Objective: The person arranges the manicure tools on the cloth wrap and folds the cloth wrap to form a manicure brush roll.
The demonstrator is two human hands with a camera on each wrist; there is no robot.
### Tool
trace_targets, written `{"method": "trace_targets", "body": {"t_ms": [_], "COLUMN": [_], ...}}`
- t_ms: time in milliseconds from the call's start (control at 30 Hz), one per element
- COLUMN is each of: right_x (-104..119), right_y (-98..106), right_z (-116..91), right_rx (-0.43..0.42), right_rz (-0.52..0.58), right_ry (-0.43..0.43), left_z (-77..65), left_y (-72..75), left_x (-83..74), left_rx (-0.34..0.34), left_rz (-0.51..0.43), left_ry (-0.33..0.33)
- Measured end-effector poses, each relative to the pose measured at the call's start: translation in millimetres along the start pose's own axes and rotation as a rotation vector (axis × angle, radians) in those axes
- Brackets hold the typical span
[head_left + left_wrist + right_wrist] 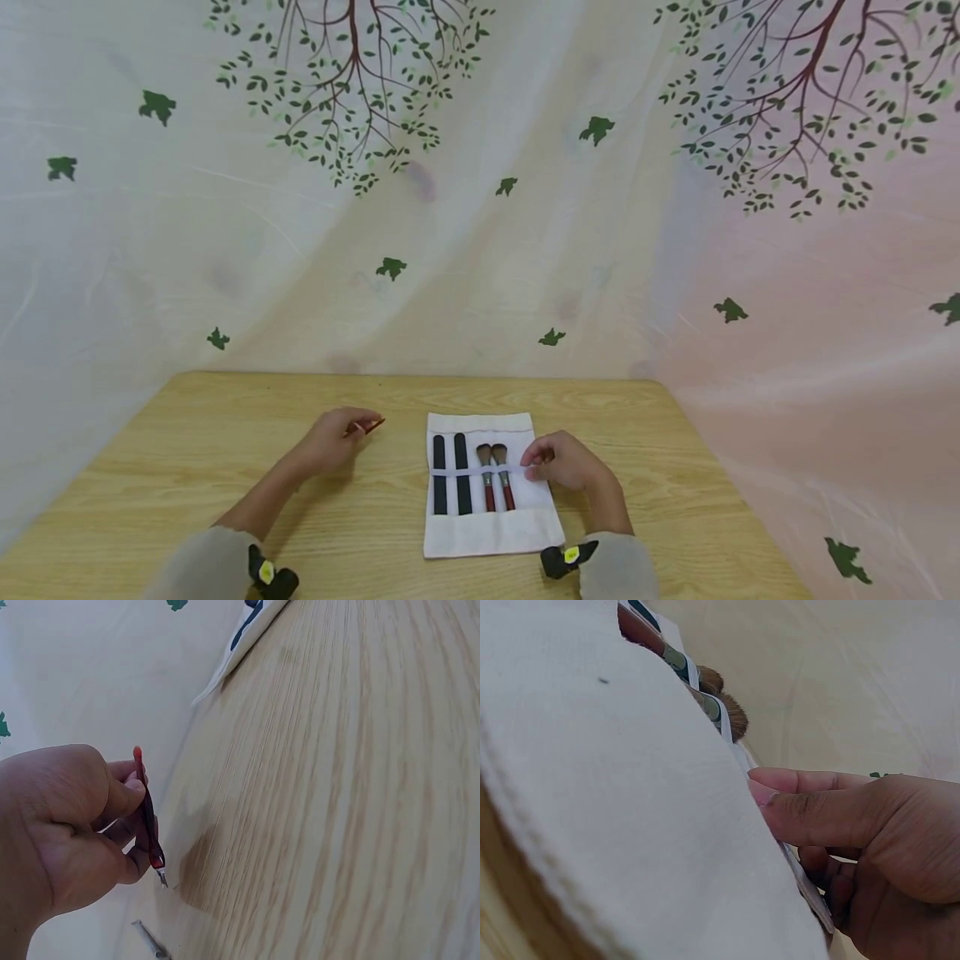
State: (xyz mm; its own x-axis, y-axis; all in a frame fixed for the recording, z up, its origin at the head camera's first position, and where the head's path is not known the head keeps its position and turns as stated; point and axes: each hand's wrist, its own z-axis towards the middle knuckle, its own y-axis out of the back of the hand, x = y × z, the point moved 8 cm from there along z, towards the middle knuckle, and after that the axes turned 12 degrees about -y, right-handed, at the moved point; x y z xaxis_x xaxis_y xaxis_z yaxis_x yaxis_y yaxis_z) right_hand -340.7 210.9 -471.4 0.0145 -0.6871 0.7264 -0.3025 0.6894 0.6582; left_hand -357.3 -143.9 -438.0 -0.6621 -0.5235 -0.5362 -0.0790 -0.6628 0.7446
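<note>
My left hand [335, 439], over the table left of the pouch, pinches a cuticle trimmer [145, 802] between thumb and fingers. Its handle is thin and dark red, with a small forked metal tip pointing down in the left wrist view. A white cloth pouch [495, 533] lies flat and unfolded. Under its elastic band [471, 472] sit two long black flat strips, perhaps nail files [462, 492], and two brushes [502, 479] with red handles and brown bristles. At the pouch's right side, my right hand [570, 461] pinches the band or cloth edge; which one I cannot tell.
The pouch lies on a wood-grain table [225, 450]. At the lower edge of the left wrist view appears part of a slim metal tool [154, 943]. Behind the table hangs a pale curtain [465, 317] printed with leaves and branches.
</note>
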Motion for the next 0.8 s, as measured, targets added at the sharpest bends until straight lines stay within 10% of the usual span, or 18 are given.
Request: {"method": "trace_targets", "body": {"t_ms": [800], "right_x": [-5.9], "right_y": [-0.7], "right_z": [5.0], "right_rx": [-0.009], "right_rz": [-0.020], "right_ry": [-0.033], "left_z": [42.9], "left_y": [-30.8], "left_x": [-14.3], "left_rx": [0.032], "left_rz": [-0.380], "left_ry": [0.144]}}
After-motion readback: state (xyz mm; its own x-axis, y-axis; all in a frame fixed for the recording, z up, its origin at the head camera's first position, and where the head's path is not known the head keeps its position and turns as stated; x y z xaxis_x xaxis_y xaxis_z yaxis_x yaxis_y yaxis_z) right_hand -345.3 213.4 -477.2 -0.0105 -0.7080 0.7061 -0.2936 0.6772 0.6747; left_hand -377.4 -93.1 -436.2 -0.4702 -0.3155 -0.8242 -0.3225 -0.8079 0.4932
